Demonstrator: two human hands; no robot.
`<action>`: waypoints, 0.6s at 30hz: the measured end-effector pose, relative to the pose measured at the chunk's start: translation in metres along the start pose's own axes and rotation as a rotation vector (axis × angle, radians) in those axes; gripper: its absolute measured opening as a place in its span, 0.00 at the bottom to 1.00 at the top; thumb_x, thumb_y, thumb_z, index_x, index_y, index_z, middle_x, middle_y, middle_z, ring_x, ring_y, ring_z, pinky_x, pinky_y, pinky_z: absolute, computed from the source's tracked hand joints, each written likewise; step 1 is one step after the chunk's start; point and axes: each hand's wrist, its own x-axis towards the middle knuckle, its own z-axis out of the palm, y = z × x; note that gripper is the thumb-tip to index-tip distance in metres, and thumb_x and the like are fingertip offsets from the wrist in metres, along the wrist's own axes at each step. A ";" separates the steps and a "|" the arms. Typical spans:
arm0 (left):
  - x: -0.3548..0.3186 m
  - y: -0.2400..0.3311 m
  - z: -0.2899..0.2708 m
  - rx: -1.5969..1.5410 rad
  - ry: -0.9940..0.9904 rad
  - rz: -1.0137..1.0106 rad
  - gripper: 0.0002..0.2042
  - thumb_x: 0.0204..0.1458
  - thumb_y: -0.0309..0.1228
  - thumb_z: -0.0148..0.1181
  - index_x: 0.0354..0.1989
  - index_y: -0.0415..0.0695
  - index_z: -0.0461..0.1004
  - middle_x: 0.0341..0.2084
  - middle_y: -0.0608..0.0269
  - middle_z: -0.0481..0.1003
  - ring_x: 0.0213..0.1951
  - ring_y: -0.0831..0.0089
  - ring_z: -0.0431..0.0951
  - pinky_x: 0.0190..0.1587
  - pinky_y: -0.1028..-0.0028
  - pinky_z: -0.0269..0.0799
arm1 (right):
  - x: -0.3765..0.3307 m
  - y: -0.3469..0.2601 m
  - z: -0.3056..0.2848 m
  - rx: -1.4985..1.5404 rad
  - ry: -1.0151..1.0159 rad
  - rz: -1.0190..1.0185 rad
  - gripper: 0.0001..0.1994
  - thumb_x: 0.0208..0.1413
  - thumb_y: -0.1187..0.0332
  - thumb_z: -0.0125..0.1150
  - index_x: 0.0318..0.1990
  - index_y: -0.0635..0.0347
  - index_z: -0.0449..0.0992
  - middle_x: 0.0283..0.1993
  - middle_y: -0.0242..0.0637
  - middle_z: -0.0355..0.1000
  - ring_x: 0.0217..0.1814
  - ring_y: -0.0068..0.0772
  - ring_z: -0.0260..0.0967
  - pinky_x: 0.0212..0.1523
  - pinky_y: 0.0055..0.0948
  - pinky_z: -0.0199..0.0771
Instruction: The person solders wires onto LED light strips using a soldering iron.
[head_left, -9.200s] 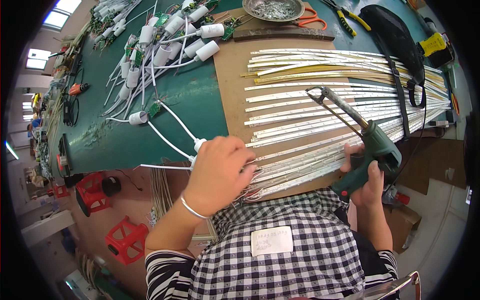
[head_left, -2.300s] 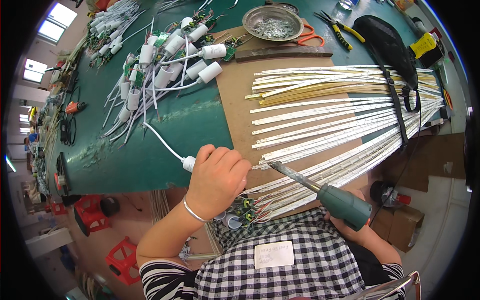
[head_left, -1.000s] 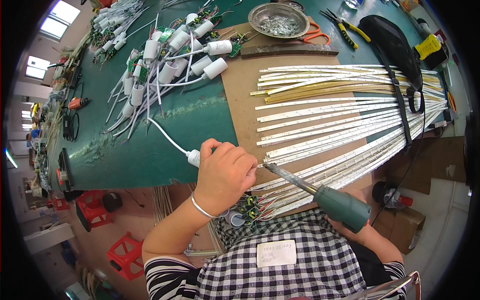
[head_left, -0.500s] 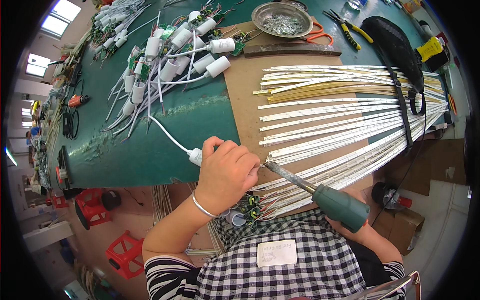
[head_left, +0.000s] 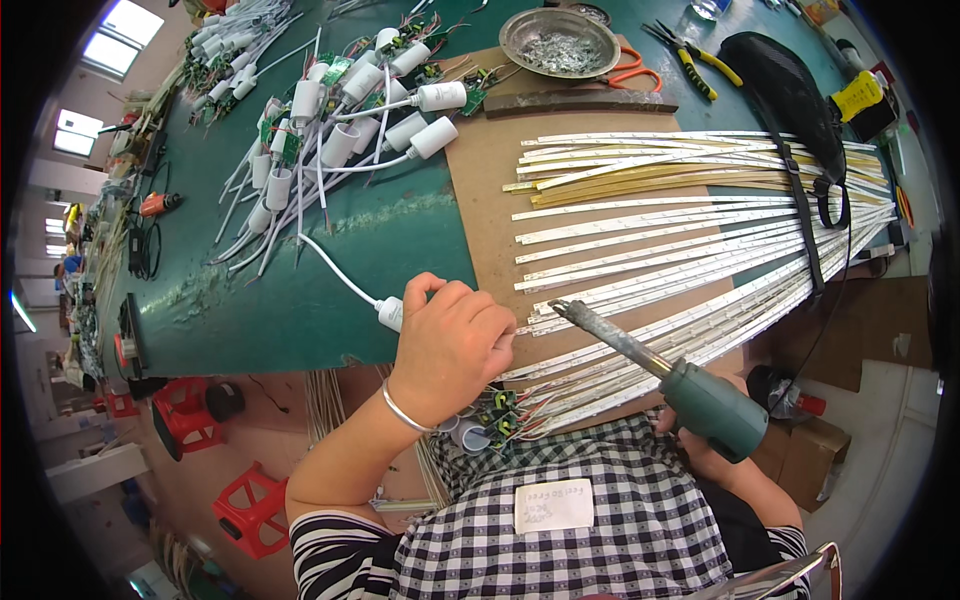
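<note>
My left hand (head_left: 452,345) is closed over a small white connector housing (head_left: 391,313) at the near edge of the brown board (head_left: 480,190); a white cable (head_left: 330,268) runs from it up to the left. My right hand (head_left: 715,462), mostly hidden behind the tool, grips a green-handled soldering iron (head_left: 700,400). Its dark tip (head_left: 562,309) points left, close to my left hand's fingers, above the ends of several long white and yellow LED strips (head_left: 680,230) fanned across the board. Small green circuit parts (head_left: 497,421) hang below my left wrist.
A heap of white driver housings with cables (head_left: 330,120) lies on the green table (head_left: 330,250) at the back left. A metal dish (head_left: 560,42), orange scissors (head_left: 640,72), pliers (head_left: 690,65), a black bag with strap (head_left: 790,100) and a dark bar (head_left: 580,102) sit at the back. Red stools (head_left: 185,415) stand below.
The soldering iron tip has drawn back slightly right from my left hand's fingers. Far earlier, my right hand held a different green tool with a wire frame; it now holds the iron.
</note>
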 end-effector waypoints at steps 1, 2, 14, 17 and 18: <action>0.000 0.000 0.000 0.002 0.000 0.002 0.07 0.35 0.24 0.62 0.23 0.50 0.72 0.21 0.72 0.70 0.29 0.71 0.71 0.44 0.65 0.58 | 0.002 -0.005 0.000 0.193 0.059 0.053 0.15 0.55 0.69 0.58 0.48 0.66 0.69 0.41 0.38 0.73 0.34 0.30 0.75 0.40 0.29 0.73; 0.000 0.000 0.000 -0.001 0.001 0.001 0.07 0.35 0.24 0.62 0.23 0.50 0.72 0.20 0.72 0.70 0.29 0.71 0.71 0.44 0.65 0.58 | 0.003 -0.004 -0.001 0.194 0.061 0.051 0.15 0.55 0.69 0.58 0.48 0.66 0.69 0.41 0.38 0.73 0.34 0.30 0.75 0.40 0.29 0.73; 0.000 0.003 -0.001 0.029 -0.009 -0.011 0.07 0.35 0.24 0.62 0.23 0.50 0.71 0.19 0.72 0.69 0.29 0.71 0.71 0.45 0.64 0.58 | 0.000 -0.001 -0.007 0.007 0.037 -0.038 0.17 0.56 0.69 0.57 0.50 0.68 0.65 0.34 0.35 0.73 0.30 0.23 0.74 0.36 0.25 0.74; -0.001 0.003 0.000 0.030 -0.008 -0.012 0.07 0.35 0.24 0.62 0.23 0.50 0.71 0.19 0.72 0.69 0.29 0.71 0.71 0.45 0.64 0.58 | -0.004 0.005 -0.001 0.138 0.109 0.022 0.17 0.56 0.69 0.57 0.50 0.69 0.65 0.34 0.35 0.73 0.30 0.23 0.74 0.36 0.24 0.74; 0.000 0.003 0.000 0.027 -0.008 -0.012 0.07 0.35 0.24 0.61 0.23 0.50 0.71 0.19 0.72 0.69 0.29 0.71 0.71 0.45 0.64 0.58 | -0.003 0.005 -0.001 0.152 0.111 0.006 0.17 0.56 0.70 0.57 0.50 0.69 0.64 0.34 0.35 0.73 0.30 0.23 0.74 0.36 0.24 0.74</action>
